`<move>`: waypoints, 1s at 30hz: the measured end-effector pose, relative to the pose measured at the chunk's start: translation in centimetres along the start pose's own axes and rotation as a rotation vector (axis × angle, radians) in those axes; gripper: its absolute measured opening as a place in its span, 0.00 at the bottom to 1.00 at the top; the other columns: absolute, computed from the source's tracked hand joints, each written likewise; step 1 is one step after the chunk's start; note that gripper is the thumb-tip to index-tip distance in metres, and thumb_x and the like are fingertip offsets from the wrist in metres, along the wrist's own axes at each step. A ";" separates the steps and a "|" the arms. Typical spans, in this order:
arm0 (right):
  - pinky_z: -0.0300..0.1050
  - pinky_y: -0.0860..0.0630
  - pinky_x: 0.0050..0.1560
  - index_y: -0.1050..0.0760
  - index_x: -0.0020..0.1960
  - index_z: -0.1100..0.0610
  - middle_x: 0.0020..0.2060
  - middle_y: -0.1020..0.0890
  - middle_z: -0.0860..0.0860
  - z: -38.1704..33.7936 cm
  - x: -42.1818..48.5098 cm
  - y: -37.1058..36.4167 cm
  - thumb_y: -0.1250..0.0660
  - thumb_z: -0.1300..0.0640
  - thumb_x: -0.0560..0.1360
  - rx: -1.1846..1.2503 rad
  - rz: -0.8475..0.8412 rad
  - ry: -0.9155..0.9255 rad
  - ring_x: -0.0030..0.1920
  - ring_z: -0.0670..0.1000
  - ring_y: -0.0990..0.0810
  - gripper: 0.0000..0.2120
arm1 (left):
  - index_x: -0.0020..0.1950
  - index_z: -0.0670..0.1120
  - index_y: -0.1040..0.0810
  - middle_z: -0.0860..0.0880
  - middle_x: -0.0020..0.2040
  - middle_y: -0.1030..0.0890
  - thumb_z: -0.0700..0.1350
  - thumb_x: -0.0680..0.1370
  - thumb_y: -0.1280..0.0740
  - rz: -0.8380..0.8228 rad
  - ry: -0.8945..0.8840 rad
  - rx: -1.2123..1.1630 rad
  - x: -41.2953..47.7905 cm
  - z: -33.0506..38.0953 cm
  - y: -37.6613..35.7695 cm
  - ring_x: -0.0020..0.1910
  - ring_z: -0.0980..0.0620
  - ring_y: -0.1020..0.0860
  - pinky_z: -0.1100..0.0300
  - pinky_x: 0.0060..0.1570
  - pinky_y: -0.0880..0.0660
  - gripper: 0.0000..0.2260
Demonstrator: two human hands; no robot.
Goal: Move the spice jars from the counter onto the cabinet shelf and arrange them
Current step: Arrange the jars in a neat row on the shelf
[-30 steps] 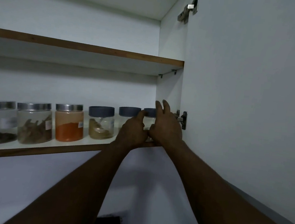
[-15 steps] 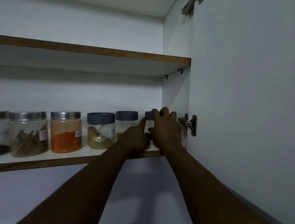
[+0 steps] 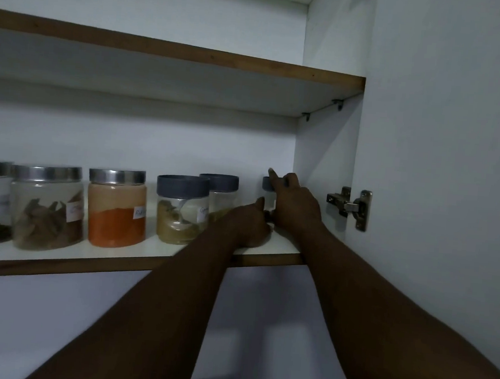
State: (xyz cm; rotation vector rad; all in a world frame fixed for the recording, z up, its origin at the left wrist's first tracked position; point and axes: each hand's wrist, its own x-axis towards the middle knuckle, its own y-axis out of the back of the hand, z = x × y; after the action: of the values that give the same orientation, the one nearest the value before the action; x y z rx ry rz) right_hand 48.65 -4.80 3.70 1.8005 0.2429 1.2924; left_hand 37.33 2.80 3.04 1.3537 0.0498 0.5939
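both hands on rightmost jar point(image 3: 268, 187) on lower shelf point(image 3: 135, 258), right hand point(image 3: 296, 206) wrapped round it, left hand point(image 3: 249, 225) curled at base, grip unclear

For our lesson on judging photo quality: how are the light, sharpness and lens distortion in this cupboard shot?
Head view: dim, bluish light; the arms and both hands, left and right, are nearly silhouettes. The jar labels blur beyond reading. The upper shelf slants from wide-angle distortion. Faint sheen on the metal lids.

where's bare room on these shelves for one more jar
The upper shelf shows nothing from below. The lower shelf has only a front strip free. The right end is crowded: both hands surround the last jar.
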 end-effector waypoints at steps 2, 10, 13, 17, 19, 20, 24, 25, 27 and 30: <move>0.53 0.22 0.56 0.50 0.84 0.46 0.73 0.35 0.54 0.4 0.7 -0.2 0.23 0.44 0.73 -0.014 -0.020 0.001 0.61 0.60 0.23 0.49 | 0.83 0.42 0.51 0.40 0.77 0.32 0.53 0.83 0.37 -0.017 0.025 0.001 0.6 -0.2 0.1 0.73 0.42 0.30 0.55 0.65 0.31 0.35; 0.56 0.22 0.61 0.53 0.84 0.47 0.77 0.39 0.55 1.9 2.6 -0.3 0.25 0.42 0.73 -0.029 -0.108 0.004 0.66 0.62 0.24 0.50 | 0.76 0.41 0.35 0.40 0.70 0.25 0.50 0.83 0.38 -0.010 0.042 0.064 2.1 0.5 -0.4 0.66 0.43 0.24 0.52 0.62 0.29 0.24; 0.55 0.22 0.61 0.53 0.84 0.45 0.76 0.39 0.55 1.8 2.8 -0.9 0.25 0.40 0.73 -0.007 -0.085 -0.027 0.65 0.62 0.24 0.51 | 0.74 0.41 0.32 0.40 0.69 0.24 0.49 0.82 0.37 0.035 0.032 0.069 2.0 0.3 -0.5 0.65 0.43 0.24 0.52 0.61 0.28 0.22; 0.55 0.23 0.61 0.54 0.84 0.43 0.81 0.46 0.55 1.8 2.6 -1.3 0.23 0.45 0.72 0.023 -0.067 -0.029 0.67 0.63 0.25 0.52 | 0.72 0.42 0.29 0.41 0.66 0.23 0.49 0.79 0.33 0.164 -0.014 0.071 1.3 0.2 -0.9 0.64 0.43 0.24 0.51 0.61 0.25 0.23; 0.54 0.21 0.58 0.55 0.84 0.43 0.82 0.49 0.53 1.7 2.4 -0.8 0.22 0.50 0.70 0.035 -0.029 -0.034 0.66 0.62 0.24 0.54 | 0.71 0.44 0.26 0.43 0.64 0.22 0.48 0.77 0.31 0.285 -0.033 0.076 0.8 0.4 -0.7 0.62 0.44 0.23 0.52 0.59 0.24 0.22; 0.53 0.21 0.56 0.52 0.84 0.44 0.82 0.47 0.53 1.5 2.3 -0.6 0.22 0.53 0.70 0.044 0.015 -0.020 0.64 0.61 0.23 0.53 | 0.69 0.45 0.25 0.44 0.61 0.21 0.48 0.77 0.31 0.378 -0.037 0.096 0.5 0.6 -0.5 0.60 0.44 0.22 0.52 0.57 0.23 0.21; 0.55 0.20 0.56 0.37 0.79 0.49 0.73 0.30 0.53 -0.6 1.5 -0.3 0.26 0.54 0.74 0.146 0.133 0.105 0.61 0.60 0.22 0.37 | 0.66 0.46 0.25 0.45 0.60 0.23 0.51 0.77 0.32 0.792 0.086 0.223 -0.5 1.1 0.6 0.59 0.44 0.26 0.52 0.55 0.25 0.19; 0.55 0.20 0.57 0.37 0.78 0.50 0.71 0.28 0.54 -1.2 1.5 -0.4 0.25 0.54 0.73 0.165 0.103 0.117 0.62 0.60 0.23 0.37 | 0.67 0.46 0.27 0.45 0.62 0.25 0.52 0.77 0.33 0.855 0.115 0.231 -0.5 1.1 0.7 0.60 0.44 0.28 0.53 0.55 0.28 0.20; 0.55 0.21 0.60 0.38 0.78 0.52 0.71 0.28 0.56 -2.2 1.5 -0.9 0.23 0.55 0.73 0.208 0.012 0.120 0.65 0.59 0.24 0.39 | 0.70 0.47 0.31 0.43 0.67 0.29 0.52 0.78 0.33 0.915 0.154 0.213 -0.6 1.0 0.7 0.63 0.44 0.31 0.53 0.57 0.30 0.23; 0.56 0.25 0.68 0.41 0.80 0.54 0.74 0.29 0.57 -2.9 1.6 -1.7 0.23 0.56 0.75 0.323 -0.121 0.096 0.70 0.58 0.26 0.40 | 0.77 0.46 0.39 0.40 0.74 0.37 0.54 0.77 0.32 0.852 0.258 0.156 -0.3 0.7 0.7 0.70 0.40 0.36 0.53 0.62 0.29 0.32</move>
State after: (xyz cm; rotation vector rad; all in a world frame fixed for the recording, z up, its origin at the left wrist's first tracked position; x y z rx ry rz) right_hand 47.47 -1.29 3.65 1.9575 0.6350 1.3107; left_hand 37.11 2.07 3.77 1.4149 -0.2917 1.5035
